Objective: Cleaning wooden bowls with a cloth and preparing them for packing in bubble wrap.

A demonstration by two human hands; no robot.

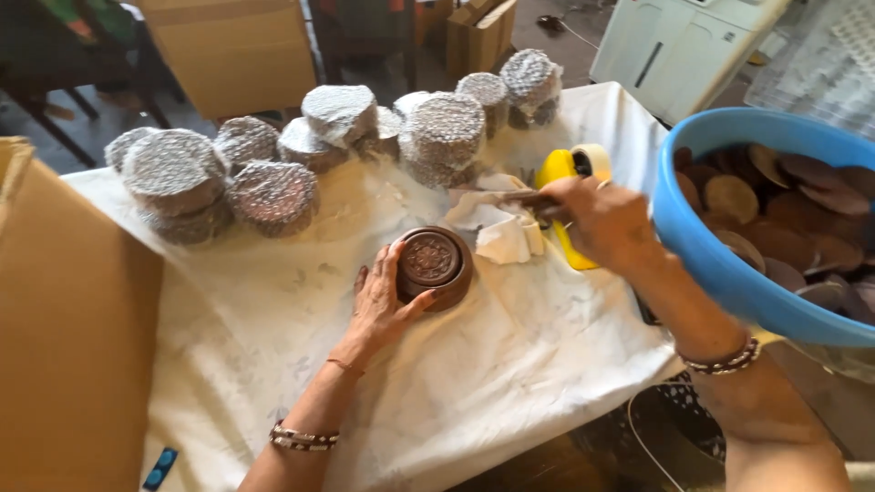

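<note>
- Nearest the camera, two bare forearms with beaded bracelets reach out over a table draped in a white cloth [273, 346].
- From the single head view, the left hand [383, 305] cups the near-left side of a stack of round brown carved discs [432, 264], fingers curled against its edge, steadying it on the cloth at the middle of the table.
- To the right, the right hand [597, 219] is closed around what looks like a thin dark tool or strip; what exactly it grips cannot be told.
- Just beyond that hand stands a yellow tape dispenser [570, 196], with crumpled white paper [497, 228] lying between it and the discs.
- Far across the table sit many round bundles in bubble wrap [273, 196], some stacked.
- At the right edge, a blue plastic tub [720, 255] holds more loose brown discs.
- Cardboard [73, 319] fills the near left.
- By my judgement the step in hand is readying this stack for wrapping; the next move calls for keeping the discs squared while the wrapping goes round them.
</note>
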